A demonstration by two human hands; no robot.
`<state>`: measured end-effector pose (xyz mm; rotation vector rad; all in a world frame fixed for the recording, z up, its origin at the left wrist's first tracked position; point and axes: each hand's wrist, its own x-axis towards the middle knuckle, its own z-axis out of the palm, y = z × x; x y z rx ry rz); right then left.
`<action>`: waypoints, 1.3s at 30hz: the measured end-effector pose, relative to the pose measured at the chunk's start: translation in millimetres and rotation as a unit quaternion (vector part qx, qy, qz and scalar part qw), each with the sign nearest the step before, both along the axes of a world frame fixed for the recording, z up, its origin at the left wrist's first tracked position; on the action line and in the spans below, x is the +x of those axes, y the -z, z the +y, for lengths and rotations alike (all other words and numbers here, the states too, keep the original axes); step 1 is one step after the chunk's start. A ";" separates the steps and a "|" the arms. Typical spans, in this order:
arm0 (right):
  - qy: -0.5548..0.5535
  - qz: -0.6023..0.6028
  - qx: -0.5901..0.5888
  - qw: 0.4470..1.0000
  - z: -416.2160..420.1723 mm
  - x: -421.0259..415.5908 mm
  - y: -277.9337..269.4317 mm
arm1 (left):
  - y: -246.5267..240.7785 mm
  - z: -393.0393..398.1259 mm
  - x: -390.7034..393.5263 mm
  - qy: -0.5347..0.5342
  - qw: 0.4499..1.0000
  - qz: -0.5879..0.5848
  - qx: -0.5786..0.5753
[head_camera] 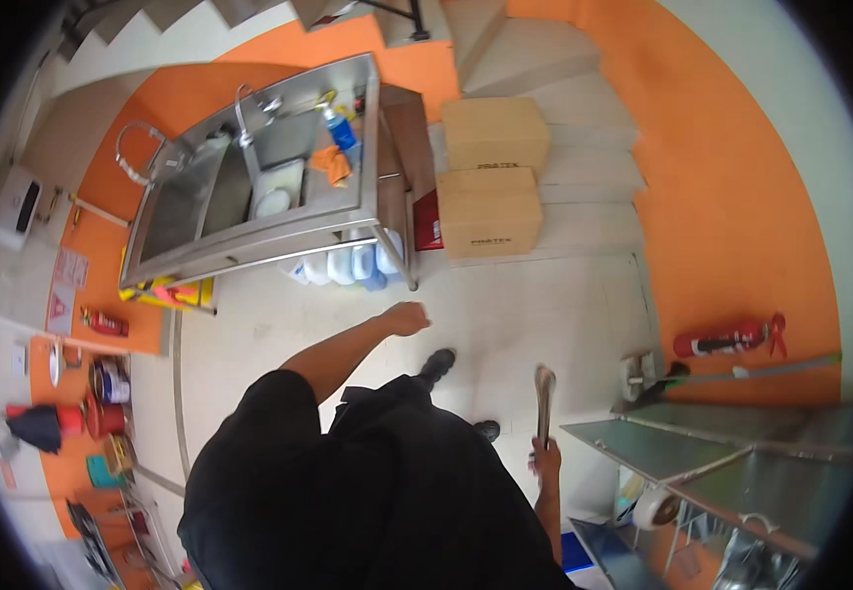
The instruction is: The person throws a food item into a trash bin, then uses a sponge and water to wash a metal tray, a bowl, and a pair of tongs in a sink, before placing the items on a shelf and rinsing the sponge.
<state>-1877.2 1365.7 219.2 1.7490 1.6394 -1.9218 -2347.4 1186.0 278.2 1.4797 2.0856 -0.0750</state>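
My right hand (546,459) grips one end of a long metal utensil (543,402), which looks like a pair of tongs and points away from me above the floor. My left hand (405,318) is loosely curled in front of my body, and I see nothing in it. It is nearest the front leg of a stainless steel sink unit (369,217). Inside the sink are a white container (279,188) and a round white dish. On its right ledge sit a blue spray bottle (339,129) and an orange cloth (332,165).
Two cardboard boxes (490,214) stand at the foot of the stairs (592,173). Several plastic jugs (339,265) are under the sink. A fire extinguisher (721,340) hangs on the right wall. Metal-topped tables (655,446) stand at lower right, a rack (131,523) at lower left.
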 end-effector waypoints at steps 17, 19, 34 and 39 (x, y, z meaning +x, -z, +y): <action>-0.253 0.147 0.487 0.823 -67.3 -620.6 -104.0 | -1.3 -333.7 -107.2 -0.702 0.633 0.065 0.319; -0.257 0.152 0.506 0.809 -95.0 -652.9 -92.7 | -26.0 -341.6 -175.5 -0.689 0.601 0.085 0.396; -0.199 0.106 0.477 0.849 -136.8 -704.6 -71.6 | 61.9 -266.4 -676.2 -0.726 0.514 -0.306 0.339; -0.250 0.043 0.459 0.852 -151.6 -739.5 -87.4 | 111.3 -338.2 -806.9 -0.624 0.126 -0.611 0.470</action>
